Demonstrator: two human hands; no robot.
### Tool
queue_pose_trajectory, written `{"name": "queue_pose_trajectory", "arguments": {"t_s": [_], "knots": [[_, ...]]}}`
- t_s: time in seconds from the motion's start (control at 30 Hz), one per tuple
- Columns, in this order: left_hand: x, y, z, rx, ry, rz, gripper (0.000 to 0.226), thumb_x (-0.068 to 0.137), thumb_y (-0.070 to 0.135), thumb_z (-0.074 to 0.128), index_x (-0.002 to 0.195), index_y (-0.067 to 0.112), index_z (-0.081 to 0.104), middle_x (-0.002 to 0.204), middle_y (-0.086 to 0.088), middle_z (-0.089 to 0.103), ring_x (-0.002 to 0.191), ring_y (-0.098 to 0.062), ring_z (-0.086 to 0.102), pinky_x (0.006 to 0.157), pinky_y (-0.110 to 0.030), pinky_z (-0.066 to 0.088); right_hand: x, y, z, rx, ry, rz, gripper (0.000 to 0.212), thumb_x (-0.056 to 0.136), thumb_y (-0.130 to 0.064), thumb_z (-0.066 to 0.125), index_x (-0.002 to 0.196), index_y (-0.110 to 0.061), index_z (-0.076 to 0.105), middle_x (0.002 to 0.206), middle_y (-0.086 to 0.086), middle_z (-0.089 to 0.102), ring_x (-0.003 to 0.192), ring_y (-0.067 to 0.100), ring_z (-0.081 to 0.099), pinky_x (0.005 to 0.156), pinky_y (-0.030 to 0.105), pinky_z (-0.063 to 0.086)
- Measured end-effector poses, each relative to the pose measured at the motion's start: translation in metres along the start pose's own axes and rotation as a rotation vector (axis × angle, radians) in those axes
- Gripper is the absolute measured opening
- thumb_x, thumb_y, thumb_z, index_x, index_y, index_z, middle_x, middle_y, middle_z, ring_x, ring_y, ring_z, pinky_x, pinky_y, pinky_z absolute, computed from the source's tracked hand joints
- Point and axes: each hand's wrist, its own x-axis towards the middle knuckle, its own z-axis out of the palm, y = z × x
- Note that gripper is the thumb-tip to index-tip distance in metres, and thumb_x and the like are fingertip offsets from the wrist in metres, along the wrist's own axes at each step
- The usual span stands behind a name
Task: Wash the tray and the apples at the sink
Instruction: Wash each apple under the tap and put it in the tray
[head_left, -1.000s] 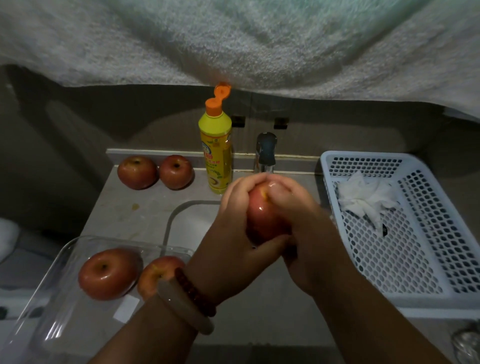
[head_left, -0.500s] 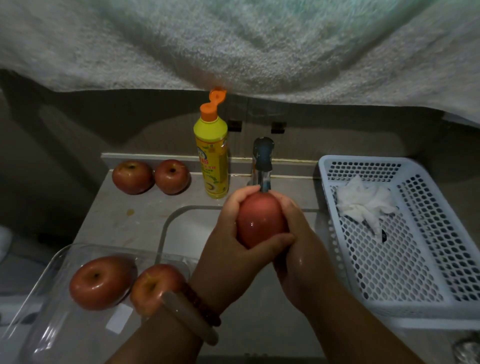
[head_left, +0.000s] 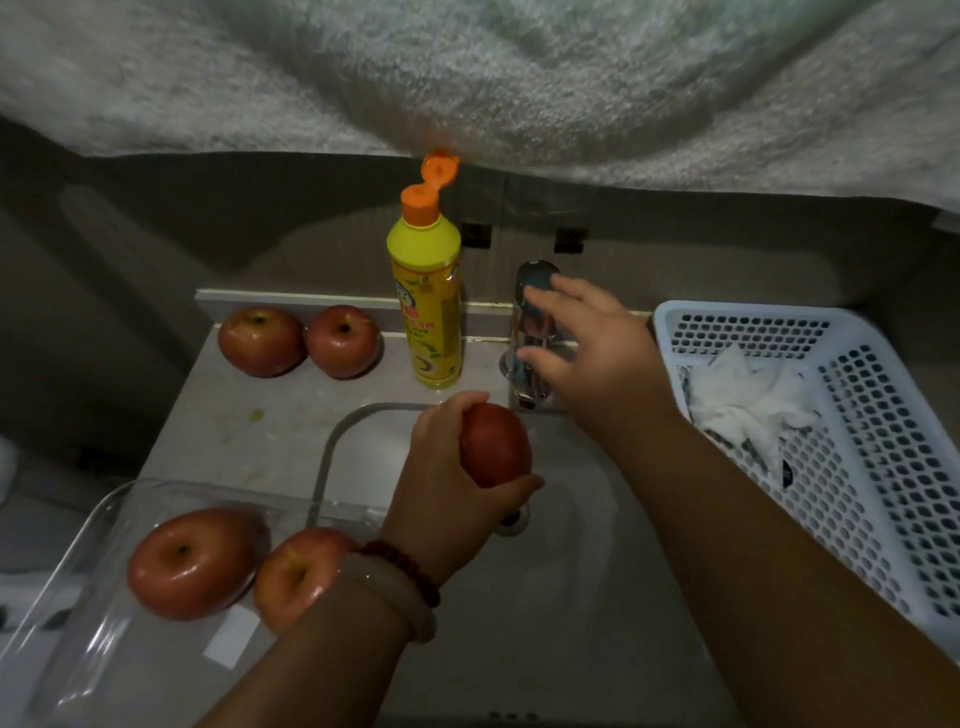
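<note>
Right hand (head_left: 597, 358) has left the apple (head_left: 496, 444) for the tap (head_left: 535, 332); left hand (head_left: 447, 478) grips

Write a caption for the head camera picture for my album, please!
Left hand holds an apple over the sink while the right hand reaches to the tap.

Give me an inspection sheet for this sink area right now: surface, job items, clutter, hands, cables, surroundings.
Surface: grey counter around a sink basin.
Job's things: one apple held over the basin; two tray apples in the clear tray; two back apples on the counter.
Clutter: yellow soap bottle, cap flipped open; white basket holding a crumpled cloth.
Hands: left hand grips the apple; right hand, fingers spread, at the tap.
Cables: nothing seen.
Surroundings: pale fabric hangs overhead; dim light.
</note>
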Motion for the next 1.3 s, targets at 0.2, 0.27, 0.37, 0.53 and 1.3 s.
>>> {"name": "queue_pose_trajectory", "arguments": {"t_s": [0.2,0.27,0.37,0.53,1.3], "knots": [[0.021,-0.011,0.019,-0.069,-0.043,-0.125,0.076,0.064,0.031,0.087,0.122,0.038,0.038,0.121,0.009,0.036,0.104,-0.007,0.043,0.077,-0.001,0.036,0.010,0.010,0.015,-0.232,0.171,-0.261,0.039,0.084,-0.019,0.047,0.111,-0.004,0.072,0.116,0.020,0.068,0.097,0.037,0.068,0.084,0.043,0.054],[0.025,-0.014,0.023,-0.076,-0.048,-0.135,0.075,0.064,0.031,0.088,0.123,0.034,0.042,0.121,0.008,0.038,0.104,-0.007,0.045,0.082,-0.008,0.040,0.012,0.010,0.016,-0.282,0.185,-0.293,0.038,0.086,-0.020,0.047,0.109,-0.004,0.072,0.114,0.020,0.069,0.097,0.036,0.069,0.083,0.043,0.055],[0.029,-0.015,0.028,-0.091,-0.067,-0.126,0.074,0.064,0.031,0.088,0.124,0.033,0.044,0.121,0.006,0.042,0.102,-0.006,0.046,0.080,-0.005,0.038,0.017,0.006,0.013,-0.280,0.184,-0.313,0.038,0.087,-0.021,0.046,0.107,-0.003,0.073,0.110,0.020,0.070,0.100,0.034,0.069,0.084,0.044,0.054],[0.036,-0.015,0.035,-0.154,-0.096,-0.112,0.071,0.063,0.029,0.088,0.116,0.041,0.041,0.123,0.005,0.046,0.106,-0.009,0.050,0.086,-0.015,0.044,0.021,0.007,0.011,-0.213,0.178,-0.279,0.028,0.085,-0.012,0.058,0.108,-0.003,0.072,0.112,0.020,0.069,0.102,0.034,0.068,0.086,0.046,0.053],[0.037,-0.014,0.044,-0.230,-0.092,-0.147,0.069,0.064,0.026,0.088,0.114,0.041,0.043,0.124,0.002,0.048,0.104,-0.010,0.053,0.085,-0.016,0.048,0.021,0.011,0.016,-0.165,0.244,-0.318,0.027,0.085,-0.009,0.061,0.109,-0.003,0.072,0.113,0.019,0.069,0.104,0.032,0.067,0.088,0.043,0.053]]}}
